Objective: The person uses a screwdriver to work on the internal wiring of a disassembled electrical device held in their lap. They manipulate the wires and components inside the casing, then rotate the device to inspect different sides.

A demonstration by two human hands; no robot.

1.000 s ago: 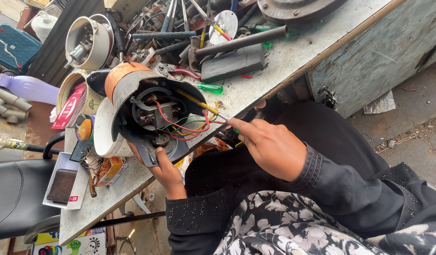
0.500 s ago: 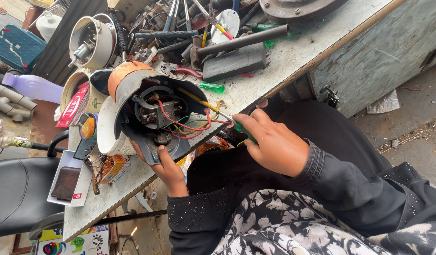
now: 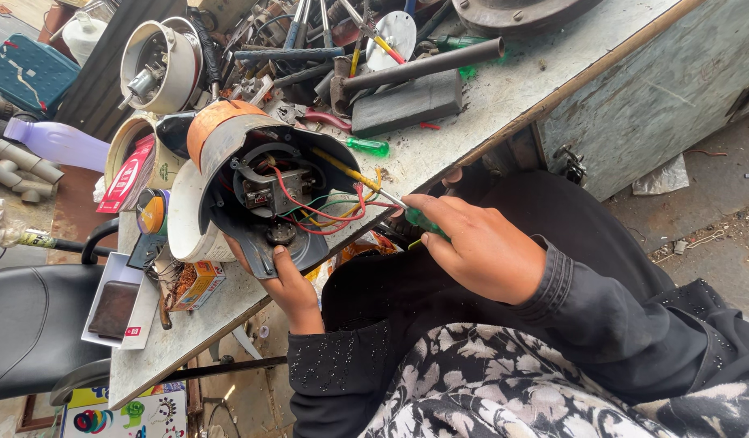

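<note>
The opened motor housing (image 3: pixel 261 195), a dark round shell with an orange-taped rim and a white casing behind it, sits left of centre in the frame, tipped on the near edge of the grey workbench (image 3: pixel 504 97) so that its open mouth faces up towards the camera. Inside show a metal bracket, a small shaft hub and a tangle of red, green and yellow wires (image 3: pixel 330 212).

The right hand (image 3: pixel 480 251) lies to the right of the housing, at centre frame. It is curled shut around the green handle of a screwdriver (image 3: pixel 366 180), with the index finger stretched along the handle. The tool's long axis runs from that hand up and to the left; its yellow shaft crosses the housing's rim and ends inside near the bracket. Where the tip actually bears is hard to make out among the wires. The forearm, in a dark sleeve, comes in from the lower right.

The left hand (image 3: pixel 289 280) is under the housing at lower centre, cupping its bottom lip from below, thumb pressed on the inner face just below the hub. This hand is touching the shell; the right reaches it only through the tool.

A second green-handled screwdriver (image 3: pixel 366 147) lies loose on the bench just above the housing.
</note>
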